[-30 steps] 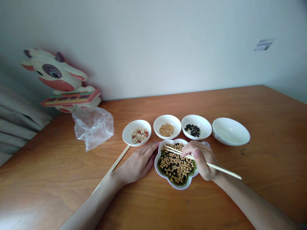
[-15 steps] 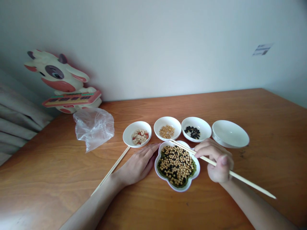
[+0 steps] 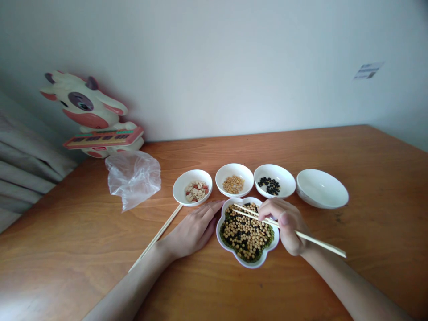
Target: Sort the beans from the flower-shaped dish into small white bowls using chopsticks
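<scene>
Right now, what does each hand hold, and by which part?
Right hand: a pair of chopsticks, around the middle. Left hand: nothing, resting beside the bean bowl.

On the wooden table (image 3: 374,178) we see a cow-shaped toy keyboard (image 3: 90,117) at the far left, with dark horns, a pink muzzle, a dark eye patch and a pink keyboard across its front. Just before it we find a crumpled clear plastic bag (image 3: 135,178). Pale folds of curtain (image 3: 28,167) hang at our left edge. Behind, we face a plain whitish wall (image 3: 234,76) bearing a printed label (image 3: 368,71), too small to read.
</scene>
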A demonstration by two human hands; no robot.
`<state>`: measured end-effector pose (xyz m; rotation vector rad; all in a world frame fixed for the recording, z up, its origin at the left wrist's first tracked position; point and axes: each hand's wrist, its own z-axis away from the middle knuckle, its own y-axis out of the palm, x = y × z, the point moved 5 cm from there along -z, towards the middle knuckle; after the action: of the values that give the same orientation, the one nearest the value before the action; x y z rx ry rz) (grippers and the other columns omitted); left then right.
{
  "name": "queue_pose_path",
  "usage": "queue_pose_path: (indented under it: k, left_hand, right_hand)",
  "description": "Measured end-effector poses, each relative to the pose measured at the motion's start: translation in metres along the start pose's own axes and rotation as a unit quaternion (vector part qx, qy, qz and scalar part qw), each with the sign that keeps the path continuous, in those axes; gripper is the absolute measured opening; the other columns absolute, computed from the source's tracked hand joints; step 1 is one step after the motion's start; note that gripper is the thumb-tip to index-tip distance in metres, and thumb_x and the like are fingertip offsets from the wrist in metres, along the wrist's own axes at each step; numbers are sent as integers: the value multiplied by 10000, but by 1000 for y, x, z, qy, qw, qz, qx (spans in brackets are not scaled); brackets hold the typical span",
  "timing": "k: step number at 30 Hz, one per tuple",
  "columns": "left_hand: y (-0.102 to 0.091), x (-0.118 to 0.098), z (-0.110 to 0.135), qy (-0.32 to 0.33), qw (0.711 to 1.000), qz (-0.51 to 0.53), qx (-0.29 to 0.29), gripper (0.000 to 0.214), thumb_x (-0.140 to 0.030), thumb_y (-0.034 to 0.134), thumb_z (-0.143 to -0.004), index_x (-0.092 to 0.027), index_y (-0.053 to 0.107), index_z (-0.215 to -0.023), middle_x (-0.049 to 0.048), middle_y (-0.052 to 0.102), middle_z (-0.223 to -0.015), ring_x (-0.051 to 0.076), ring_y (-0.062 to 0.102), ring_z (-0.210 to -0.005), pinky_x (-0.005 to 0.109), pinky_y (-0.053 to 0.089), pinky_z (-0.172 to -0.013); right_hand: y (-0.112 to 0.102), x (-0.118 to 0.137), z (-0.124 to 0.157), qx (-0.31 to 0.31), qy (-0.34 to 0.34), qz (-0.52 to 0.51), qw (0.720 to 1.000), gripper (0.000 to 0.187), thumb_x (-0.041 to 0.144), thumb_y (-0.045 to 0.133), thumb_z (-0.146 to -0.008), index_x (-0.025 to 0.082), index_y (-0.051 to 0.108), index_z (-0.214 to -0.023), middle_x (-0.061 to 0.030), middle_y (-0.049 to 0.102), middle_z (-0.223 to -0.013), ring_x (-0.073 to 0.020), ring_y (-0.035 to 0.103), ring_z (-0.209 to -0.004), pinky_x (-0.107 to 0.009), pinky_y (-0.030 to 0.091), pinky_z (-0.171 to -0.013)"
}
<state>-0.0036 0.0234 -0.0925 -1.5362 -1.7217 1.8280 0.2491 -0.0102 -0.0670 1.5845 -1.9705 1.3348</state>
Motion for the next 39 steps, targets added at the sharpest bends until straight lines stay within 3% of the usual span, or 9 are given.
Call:
queue_pose_path:
  k: [11,15,24,27,31,34,39]
  left_hand:
    - [-1,-1,-1,-1,1000,2,-10,593,-175,467,-1058,-245,303,-1623,114,466,-1614,247,504,-1461,470,447,-1238]
    - [-2,-2,-1,1,1000,3,-13,588,-177,467,-1059,-234,305,-1622,118,471,-1610,247,497,-1468,467,445,-1240]
    - [-5,-6,-4,1,1000,7,-18,571,-174,458,-1065,-240,317,-1615,108,481,-1605,243,499,-1467,458,437,-1247]
    - [-4,-6,-4,-1,1000,7,-16,579,-173,453,-1067,-238,301,-1621,109,472,-1611,239,491,-1473,453,428,-1253]
    - [-4,-6,-4,1,1000,6,-14,577,-171,453,-1068,-232,301,-1621,114,468,-1613,237,489,-1475,454,427,-1253]
    - [-4,-6,-4,0,1000,8,-17,573,-171,450,-1067,-237,308,-1619,113,481,-1604,246,498,-1468,464,441,-1244]
    - [-5,-6,-4,3,1000,10,-17,570,-174,455,-1065,-237,317,-1615,116,479,-1605,255,496,-1469,480,437,-1245]
  right_hand:
    - [12,20,-7,62,-115,94,987,400,386,310,-1104,187,621,-949,-81,708,-878,-226,632,-797,-403,423,-759]
    - [14,25,-9,75,-140,128,979,406,402,321,-1103,178,623,-949,-91,705,-881,-230,620,-784,-406,416,-740]
    - [17,24,-8,101,-113,125,981,558,527,215,-1104,184,618,-925,-94,698,-889,-235,611,-796,-416,415,-746]
    - [17,26,-8,103,-126,140,977,483,470,270,-1105,185,610,-916,-92,694,-878,-236,603,-792,-418,414,-753]
    - [14,26,-9,80,-128,127,980,269,259,385,-1071,192,599,-924,-75,704,-856,-222,617,-775,-399,428,-744]
    - [12,24,-10,55,-109,101,987,246,162,381,-1050,199,597,-936,-73,720,-857,-214,633,-762,-384,456,-736]
    - [12,24,-6,65,-107,90,988,257,241,384,-1070,199,612,-961,-81,716,-871,-227,638,-777,-395,474,-747]
